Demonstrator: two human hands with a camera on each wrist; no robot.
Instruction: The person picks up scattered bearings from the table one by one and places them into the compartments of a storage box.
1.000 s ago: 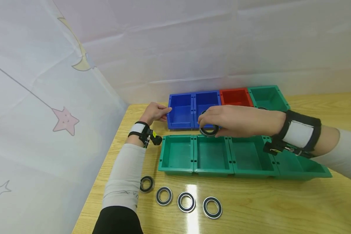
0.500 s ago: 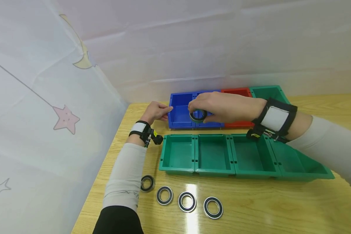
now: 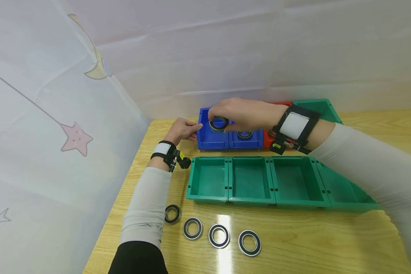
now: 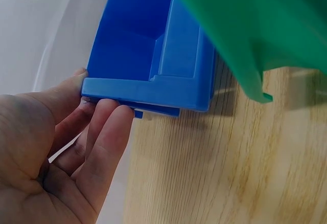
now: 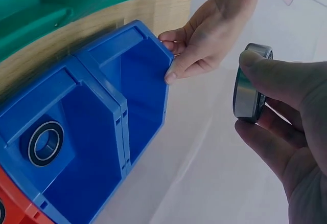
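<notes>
My left hand point(image 3: 182, 131) grips the outer side rim of the leftmost blue bin point(image 3: 212, 145), thumb on top and fingers curled beneath, as the left wrist view shows. Over that bin, my right hand point(image 3: 246, 113) pinches a ball bearing point(image 5: 248, 93) between thumb and fingers. The bearing has a shiny metal outer ring and a dark seal. Beside it, the second blue bin point(image 5: 84, 109) holds another bearing point(image 5: 33, 144) lying flat on its floor. Several more bearings, among them the rightmost one point(image 3: 241, 243), lie in a curved row on the table near me.
A row of green bins point(image 3: 210, 198) stands in front of the blue ones. Right of the blue bins come a red bin point(image 3: 267, 144), partly hidden by my right wrist, and a green bin point(image 3: 323, 103). A cloth-like backdrop point(image 3: 205, 76) rises behind the wooden table point(image 3: 294, 236).
My right hand has carried the bearing left, from over the second blue bin to over the leftmost one, uncovering the bearing in the second bin. The left hand keeps its grip.
</notes>
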